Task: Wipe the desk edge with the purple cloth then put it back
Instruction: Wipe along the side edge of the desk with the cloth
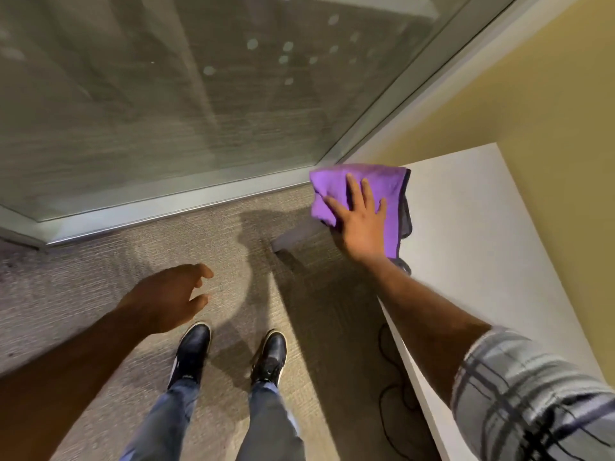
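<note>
A purple cloth (372,183) with a grey underside lies draped over the far left corner of the white desk (472,227), part of it hanging off the edge. My right hand (359,214) presses flat on the cloth at the desk's left edge, fingers spread. My left hand (173,294) hovers over the carpet to the left, empty, fingers loosely curled and apart.
A glass wall with a metal frame (159,207) runs across ahead. A yellow wall (549,111) stands behind the desk. Black cables (389,387) lie on the carpet under the desk's edge. My two feet in dark shoes (233,354) stand on the carpet.
</note>
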